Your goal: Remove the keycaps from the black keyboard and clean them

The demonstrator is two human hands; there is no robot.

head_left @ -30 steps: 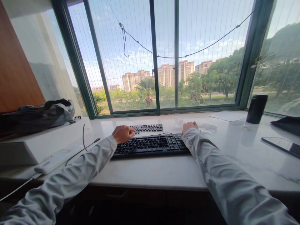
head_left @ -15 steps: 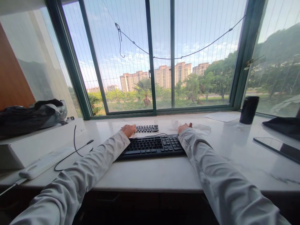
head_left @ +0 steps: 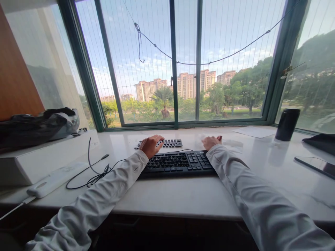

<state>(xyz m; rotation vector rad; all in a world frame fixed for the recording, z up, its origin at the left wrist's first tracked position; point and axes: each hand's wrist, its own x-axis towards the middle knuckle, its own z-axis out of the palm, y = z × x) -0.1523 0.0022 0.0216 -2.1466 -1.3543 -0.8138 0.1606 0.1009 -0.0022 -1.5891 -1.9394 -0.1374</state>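
My left hand (head_left: 151, 145) lies with bent fingers over the left half of a small black keyboard (head_left: 171, 143) at the back of the white counter (head_left: 183, 195). Its thumb is at the keyboard's near edge. A larger black keyboard (head_left: 178, 163) lies just in front, and my left sleeve crosses its left end. Curled into a loose fist, my right hand (head_left: 211, 141) sits just beyond the large keyboard's right end, beside a thin clear wrapper (head_left: 231, 143). What its fingers enclose is hidden.
A black cable (head_left: 96, 176) lies bunched left of the keyboards, near a white power strip (head_left: 56, 178) and a white box (head_left: 39, 158) with a dark bag (head_left: 36, 125) on it. A black cup (head_left: 287, 124), paper (head_left: 255, 131) and a phone (head_left: 315, 166) are at the right.
My left hand has moved from the large keyboard's left end up onto the small keyboard. The cable at the left has bunched into loops. My right hand has barely moved.
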